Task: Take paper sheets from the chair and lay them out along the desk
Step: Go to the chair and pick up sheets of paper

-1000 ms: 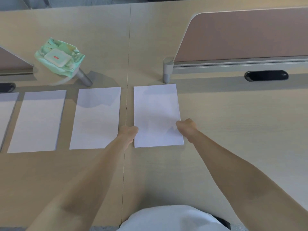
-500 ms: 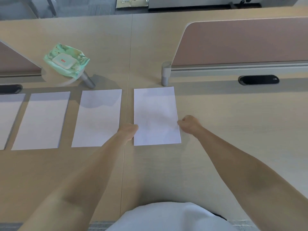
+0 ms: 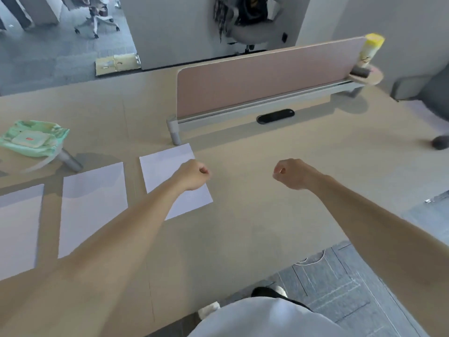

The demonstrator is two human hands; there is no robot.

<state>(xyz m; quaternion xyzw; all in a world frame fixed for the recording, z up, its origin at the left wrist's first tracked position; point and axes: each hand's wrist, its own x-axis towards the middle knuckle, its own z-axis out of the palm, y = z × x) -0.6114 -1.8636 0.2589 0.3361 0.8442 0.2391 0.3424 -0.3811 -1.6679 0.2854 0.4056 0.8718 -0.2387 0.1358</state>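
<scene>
Three white paper sheets lie side by side on the beige desk point(image 3: 267, 215): the rightmost sheet point(image 3: 165, 171), a middle sheet point(image 3: 92, 203) and a left sheet point(image 3: 17, 227) cut by the frame edge. My left hand point(image 3: 192, 176) hovers over the right edge of the rightmost sheet, fingers curled, holding nothing. My right hand point(image 3: 291, 173) is raised over bare desk to the right, also curled and holding nothing. A grey chair point(image 3: 425, 93) shows at the far right; no paper is visible on it.
A pink divider panel point(image 3: 267, 79) on a grey rail crosses the desk behind the hands, with a black cable slot point(image 3: 275, 116) in front. A green wet-wipe pack point(image 3: 34, 137) sits at the left. A yellow can point(image 3: 370, 49) stands at the divider's right end.
Both hands have let go of the rightmost sheet and lifted off the desk, moving right. The view has swung to the right and up, showing the floor and chairs.
</scene>
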